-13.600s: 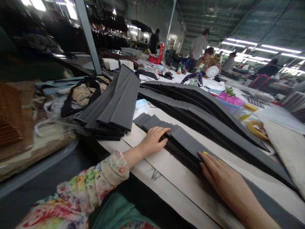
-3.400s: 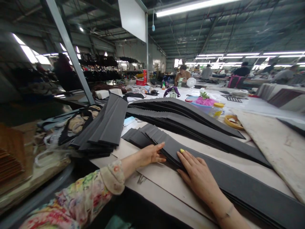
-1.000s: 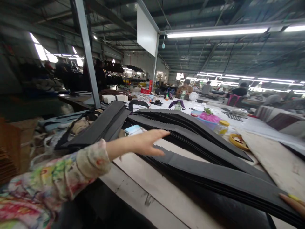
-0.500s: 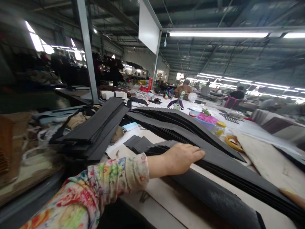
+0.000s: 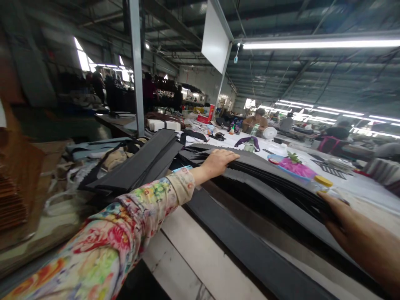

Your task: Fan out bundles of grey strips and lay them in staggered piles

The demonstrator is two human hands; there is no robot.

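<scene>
My left hand point(image 5: 218, 163) is closed over the far left end of a stack of long dark grey strips point(image 5: 265, 167), fingers on top. At the stack's right end my right hand point(image 5: 346, 221) grips its near edge, with fingers partly hidden. The layers show as black edges along the side and bow upward in the middle. Just below and nearer lies another group of dark strips point(image 5: 265, 195). A single wide dark strip point(image 5: 240, 235) stretches across the pale board point(image 5: 200, 250) closest to me. I cannot tell whether the strips are fabric or foam.
Left of my sleeve another pile of dark strips point(image 5: 134, 166) leans over mixed scraps. Beyond the held stack stand a yellow-lidded jar point(image 5: 322, 182), a blue basin with a pink bag point(image 5: 296, 166) and a purple strap point(image 5: 248, 142). A metal post point(image 5: 136, 71) rises at left; co-workers sit farther back.
Both hands have moved away from me, from the nearer strips to the farther stack. My right hand has come well into view. The camera has turned slightly left.
</scene>
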